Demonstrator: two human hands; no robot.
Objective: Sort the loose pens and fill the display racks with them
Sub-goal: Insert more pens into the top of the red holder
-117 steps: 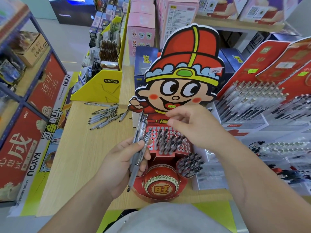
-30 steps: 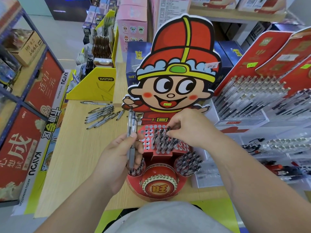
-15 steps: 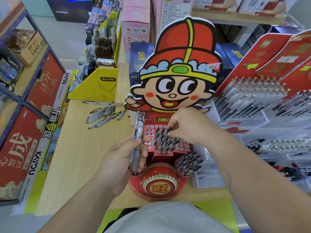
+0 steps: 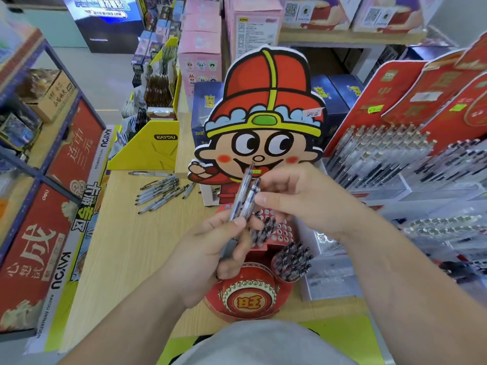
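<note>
My left hand (image 4: 210, 256) grips two pens (image 4: 243, 200) upright above the red rack (image 4: 263, 283); right hand (image 4: 303, 200) pinches one pen's top. Loose pens (image 4: 160, 192) lie on table (image 4: 126, 248)

A yellow KAYOU box (image 4: 150, 146) stands at the desk's (image 4: 118, 254) far left corner, packed with card packets. Behind it, along the far edge, rise pink boxes (image 4: 200, 54) and dark blue boxes (image 4: 329, 93). Off the desk's left edge, red banners with white characters (image 4: 31, 241) hang on a blue-framed shelf (image 4: 23, 164) that carries a cardboard carton (image 4: 50, 93).
</note>
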